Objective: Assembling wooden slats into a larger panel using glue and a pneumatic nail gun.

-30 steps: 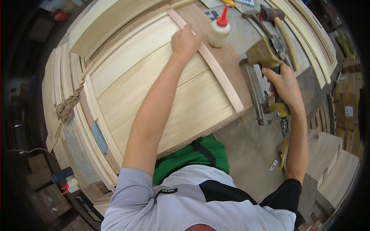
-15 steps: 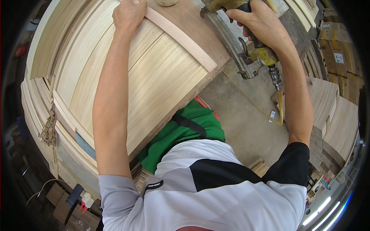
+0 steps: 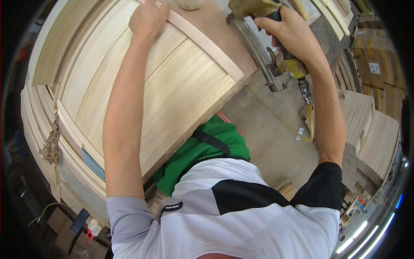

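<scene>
My left hand (image 3: 149, 18) is closed over the far part of a narrow pale wooden strip (image 3: 206, 44). This strip lies along the edge of a flat panel of light wooden boards (image 3: 177, 88) on the workbench. The hand hides part of the strip, and its fingertips are out of sight. My right hand (image 3: 295, 36) grips the handle of a yellow and black air nail gun (image 3: 254, 8), held up to the right of the panel and apart from it. From its metal fitting hangs a yellow air hose (image 3: 310, 125).
A round pale container (image 3: 189, 3) stands on the brown bench top (image 3: 217, 21). More wooden boards (image 3: 51, 47) are stacked at the left. At the right are cardboard boxes (image 3: 374, 52) and stacked panels (image 3: 377, 134). The concrete floor (image 3: 258, 121) shows beyond the bench edge.
My left hand has shifted slightly right and nearer on the strip's side of the panel. The nail gun stays in my right hand, nearly in place.
</scene>
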`<act>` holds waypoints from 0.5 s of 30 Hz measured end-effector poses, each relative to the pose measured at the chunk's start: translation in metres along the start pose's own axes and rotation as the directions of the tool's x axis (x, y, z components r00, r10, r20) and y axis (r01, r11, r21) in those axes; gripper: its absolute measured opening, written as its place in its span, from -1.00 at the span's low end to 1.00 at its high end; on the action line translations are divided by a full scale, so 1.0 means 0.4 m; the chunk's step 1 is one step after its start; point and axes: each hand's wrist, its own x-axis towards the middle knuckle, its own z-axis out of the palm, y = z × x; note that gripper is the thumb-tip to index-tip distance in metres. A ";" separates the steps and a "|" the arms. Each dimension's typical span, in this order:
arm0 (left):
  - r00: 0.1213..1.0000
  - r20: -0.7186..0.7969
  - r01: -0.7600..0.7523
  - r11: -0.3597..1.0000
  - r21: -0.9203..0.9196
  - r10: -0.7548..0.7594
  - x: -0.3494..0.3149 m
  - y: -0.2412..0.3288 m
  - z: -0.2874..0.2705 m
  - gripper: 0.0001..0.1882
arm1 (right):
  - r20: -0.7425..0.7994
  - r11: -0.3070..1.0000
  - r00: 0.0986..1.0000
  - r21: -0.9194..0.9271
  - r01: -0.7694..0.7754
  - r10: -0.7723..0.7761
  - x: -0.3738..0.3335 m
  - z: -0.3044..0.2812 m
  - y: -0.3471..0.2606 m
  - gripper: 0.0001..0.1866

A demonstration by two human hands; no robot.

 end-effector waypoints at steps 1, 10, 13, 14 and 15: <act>1.000 -0.016 0.007 1.000 -0.001 -0.007 -0.004 -0.001 -0.005 -0.36 | -0.002 1.000 1.000 -0.002 0.017 -0.017 0.001 0.003 0.001 -0.64; 0.828 -0.288 -0.416 0.872 0.259 0.481 -0.018 -0.066 0.054 -0.47 | 0.017 0.995 0.994 0.000 -0.104 0.104 -0.012 -0.003 -0.053 -0.62; 0.851 -0.248 -0.426 0.884 0.191 0.463 -0.025 -0.088 0.047 -0.45 | 0.027 0.992 0.992 0.006 -0.123 0.123 -0.014 0.005 -0.076 -0.66; 0.878 -0.171 -0.417 0.890 0.186 0.447 -0.024 -0.083 0.035 -0.45 | 0.046 0.986 0.986 0.043 -0.160 0.158 -0.016 0.003 -0.075 -0.68; 0.877 -0.190 -0.412 0.893 0.179 0.442 -0.024 -0.077 0.029 -0.45 | 0.067 0.977 0.979 0.079 -0.199 0.194 -0.016 -0.001 -0.074 -0.69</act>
